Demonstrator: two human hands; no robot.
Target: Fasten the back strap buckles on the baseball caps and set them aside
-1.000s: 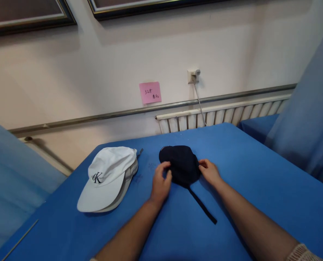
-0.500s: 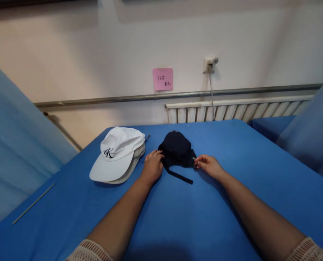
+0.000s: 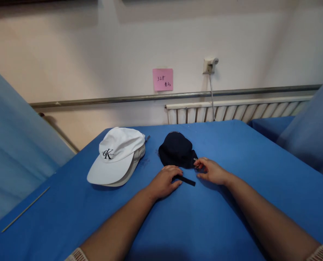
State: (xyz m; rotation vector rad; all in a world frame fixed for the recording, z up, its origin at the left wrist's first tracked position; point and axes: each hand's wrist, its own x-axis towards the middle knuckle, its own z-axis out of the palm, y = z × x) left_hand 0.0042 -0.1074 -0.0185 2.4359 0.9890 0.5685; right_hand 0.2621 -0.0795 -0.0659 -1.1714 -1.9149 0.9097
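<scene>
A dark navy cap [image 3: 176, 149] lies on the blue table [image 3: 232, 188], its black strap [image 3: 187, 180] trailing toward me. My left hand [image 3: 164, 182] rests on the strap's near end, fingers lying flat over it. My right hand [image 3: 211, 171] pinches the small buckle at the cap's back edge with thumb and forefinger. To the left sits a white cap [image 3: 115, 155] with a black logo, stacked on a second pale cap.
A radiator [image 3: 232, 110] and a metal rail run along the wall behind the table. A pink note [image 3: 162, 79] and a socket with a cable [image 3: 210, 65] hang above. Blue fabric rises at both sides. A thin stick [image 3: 25, 209] lies at the left edge.
The view shifted down and closer a second ago. Since half a second ago my left hand slid from the cap's left side down onto the strap; my right hand stayed at the buckle.
</scene>
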